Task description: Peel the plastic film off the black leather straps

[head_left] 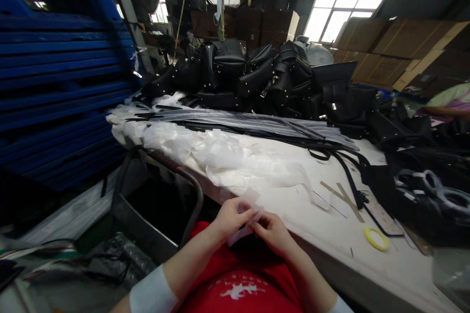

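Observation:
Both my hands meet just off the near edge of the white table, over my red shirt. My left hand pinches a small clear plastic piece, fingers closed on it. My right hand grips the same piece from the other side, thumb and fingers pressed together. A heap of thin clear plastic wrappers lies on the table just beyond my hands.
Black straps lie in a long bundle across the table, with piled black leather bags behind. A yellow tape ring sits near the table edge. Blue stacked pallets stand left; a metal-framed bin sits below.

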`<control>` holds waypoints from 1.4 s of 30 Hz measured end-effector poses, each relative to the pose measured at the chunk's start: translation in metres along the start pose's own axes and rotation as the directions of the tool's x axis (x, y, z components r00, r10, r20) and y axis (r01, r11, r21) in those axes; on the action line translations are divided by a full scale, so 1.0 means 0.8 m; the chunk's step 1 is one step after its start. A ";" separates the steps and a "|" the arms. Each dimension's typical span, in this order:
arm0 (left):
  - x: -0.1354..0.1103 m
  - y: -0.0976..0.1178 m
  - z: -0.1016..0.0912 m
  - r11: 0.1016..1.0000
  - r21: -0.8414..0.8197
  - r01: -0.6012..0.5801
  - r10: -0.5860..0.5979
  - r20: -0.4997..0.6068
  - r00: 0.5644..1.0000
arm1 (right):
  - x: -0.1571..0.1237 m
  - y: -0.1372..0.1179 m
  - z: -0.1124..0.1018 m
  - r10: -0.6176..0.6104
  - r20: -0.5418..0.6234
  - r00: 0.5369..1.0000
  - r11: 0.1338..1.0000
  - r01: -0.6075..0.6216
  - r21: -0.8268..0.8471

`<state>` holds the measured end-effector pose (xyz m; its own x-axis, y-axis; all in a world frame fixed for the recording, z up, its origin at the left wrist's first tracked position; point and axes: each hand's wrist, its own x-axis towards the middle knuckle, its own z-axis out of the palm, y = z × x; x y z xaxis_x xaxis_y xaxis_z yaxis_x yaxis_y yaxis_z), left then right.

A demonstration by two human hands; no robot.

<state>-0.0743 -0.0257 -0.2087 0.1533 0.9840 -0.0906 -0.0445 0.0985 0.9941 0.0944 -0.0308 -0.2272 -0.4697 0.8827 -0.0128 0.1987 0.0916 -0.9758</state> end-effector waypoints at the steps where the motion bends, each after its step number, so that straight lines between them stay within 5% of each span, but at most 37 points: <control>1: 0.001 -0.002 -0.002 1.000 -0.015 -0.008 0.007 -0.035 0.999 | 0.000 0.002 -0.001 -0.005 -0.024 1.000 1.000 0.005 0.002; 6: 0.007 0.002 -0.018 0.995 -0.099 0.033 -0.048 -0.154 0.987 | -0.011 -0.002 -0.023 -0.036 -0.126 0.991 0.999 0.036 -0.003; 10: 0.010 0.023 -0.035 0.995 -0.014 -0.098 0.094 -0.168 0.981 | -0.022 -0.006 -0.033 0.014 -0.063 0.998 0.989 -0.005 0.147; 16: 0.006 0.054 -0.061 0.962 0.176 -0.207 0.220 -0.054 0.974 | -0.019 -0.015 -0.033 -0.027 -0.150 0.988 0.989 0.049 0.142; 26: 0.002 0.052 -0.054 0.992 0.017 -0.126 0.126 0.009 0.992 | -0.021 -0.023 -0.036 -0.088 -0.057 0.994 0.995 0.086 -0.044; 30: 0.001 0.068 -0.053 0.984 -0.021 -0.176 0.177 0.172 0.969 | -0.016 -0.037 -0.031 -0.152 0.017 0.988 0.988 0.152 -0.020; 36: 0.008 0.080 -0.046 0.971 -0.199 -0.135 0.214 0.458 0.863 | -0.001 -0.046 -0.018 -0.265 0.134 0.955 0.963 0.254 0.095; 39: 0.010 0.080 -0.037 0.979 -0.161 -0.128 0.195 0.538 0.820 | 0.000 -0.044 -0.006 -0.234 0.189 0.954 0.961 0.198 0.193; 42: 0.010 0.073 -0.027 0.990 -0.113 -0.086 0.129 0.471 0.872 | -0.002 -0.041 0.002 -0.193 0.155 0.969 0.965 0.159 0.208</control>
<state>-0.0969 -0.0089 -0.1524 0.5932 0.8013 0.0774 -0.1686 0.0296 0.9852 0.0868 -0.0357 -0.1957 -0.6267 0.7662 0.1422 -0.0622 0.1327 -0.9892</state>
